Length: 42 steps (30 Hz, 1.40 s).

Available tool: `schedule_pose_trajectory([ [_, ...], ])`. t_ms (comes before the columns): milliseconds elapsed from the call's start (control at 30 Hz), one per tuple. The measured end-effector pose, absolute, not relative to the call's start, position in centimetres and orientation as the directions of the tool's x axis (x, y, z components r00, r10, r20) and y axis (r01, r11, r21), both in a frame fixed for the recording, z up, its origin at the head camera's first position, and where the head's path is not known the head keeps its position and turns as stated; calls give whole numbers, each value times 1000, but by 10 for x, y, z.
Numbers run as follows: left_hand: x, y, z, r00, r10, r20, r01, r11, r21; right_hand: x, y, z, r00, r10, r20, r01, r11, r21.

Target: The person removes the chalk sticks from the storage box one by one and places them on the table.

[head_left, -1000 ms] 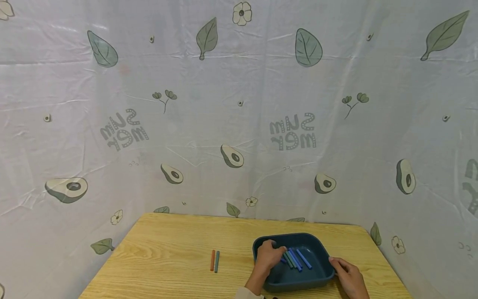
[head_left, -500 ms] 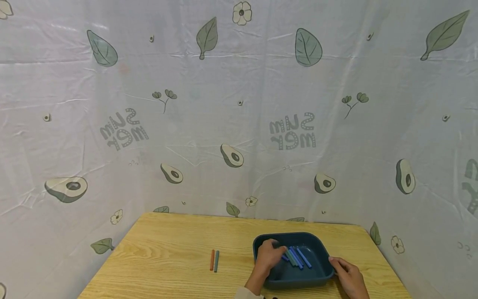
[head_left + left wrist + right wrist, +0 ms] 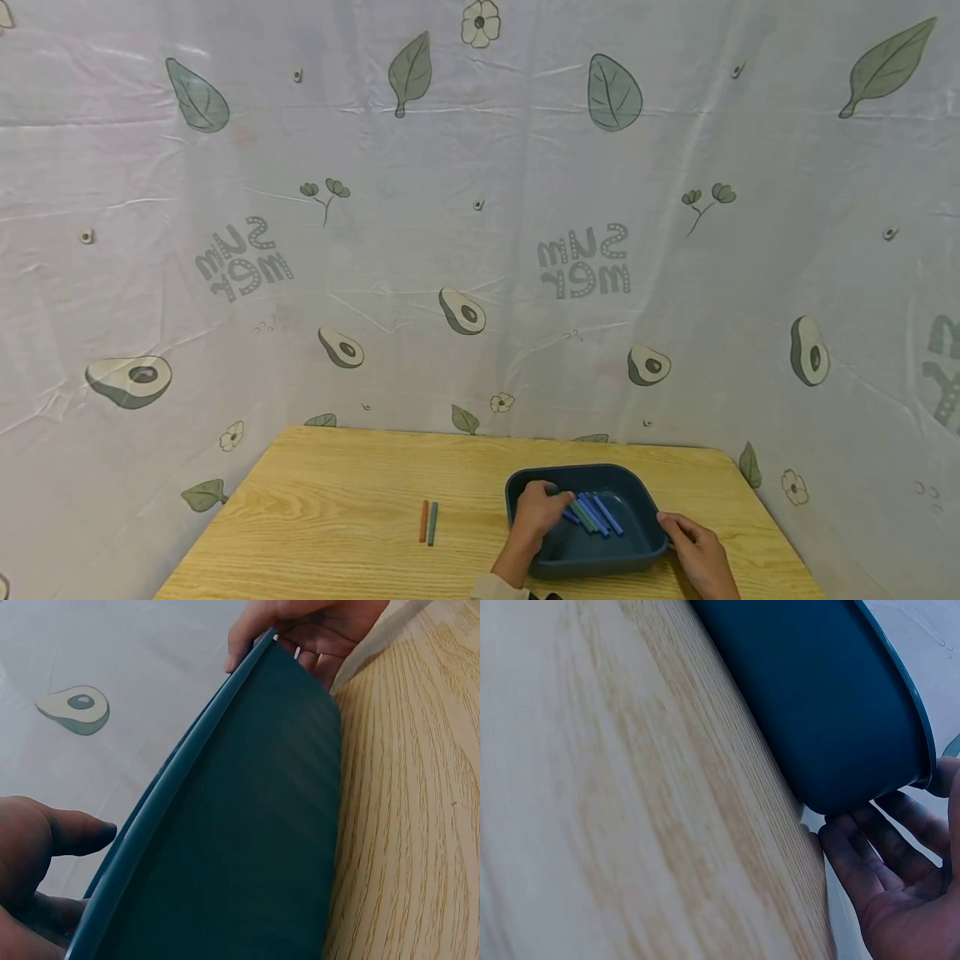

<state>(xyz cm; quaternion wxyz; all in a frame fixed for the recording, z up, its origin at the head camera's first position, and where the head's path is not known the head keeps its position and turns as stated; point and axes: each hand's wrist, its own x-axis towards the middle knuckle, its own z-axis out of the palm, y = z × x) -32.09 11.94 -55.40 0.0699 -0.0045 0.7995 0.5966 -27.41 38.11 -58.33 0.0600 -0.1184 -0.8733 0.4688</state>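
Observation:
A dark blue rectangular tray (image 3: pixel 592 569) sits at the right of the table, holding several slim blue and green sticks (image 3: pixel 594 515) that look like chalk or pastels. My left hand (image 3: pixel 538 510) reaches over the tray's left side, thumb right by the sticks' ends. In the left wrist view its thumb (image 3: pixel 82 832) is stretched out, apart from the fingers, which are partly hidden behind the rim. My right hand (image 3: pixel 699 552) grips the tray's right front corner. In the right wrist view its fingers (image 3: pixel 885 840) lie under that corner, the thumb up at the rim.
An orange stick (image 3: pixel 423 522) and a green stick (image 3: pixel 432 524) lie side by side on the wooden table (image 3: pixel 337 508), left of the tray. A pale printed sheet (image 3: pixel 405 250) encloses the table at the back and sides.
The sticks in the tray have shifted slightly and lie closer together beside my left thumb. The head view has turned a little. My right hand keeps its grip on the tray.

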Motion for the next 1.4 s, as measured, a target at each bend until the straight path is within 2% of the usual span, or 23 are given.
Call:
schedule_pose_trajectory([
  [567,-322,137,-550,-993,89,-82,-56,263,963,-274,379,-583,-963,268,31,122,536,-835],
  [1033,-322,136,-557,-997,80,-21,14,411,911,-273,379,-584,-962,272,29,124,527,-841],
  [1233,-319,134,-560,-995,89,53,86,414,906,-273,380,-584,-962,272,29,126,533,-837],
  [1400,-321,134,-562,-995,91,27,61,386,921,-272,380,-584,-961,276,32,125,533,-837],
])
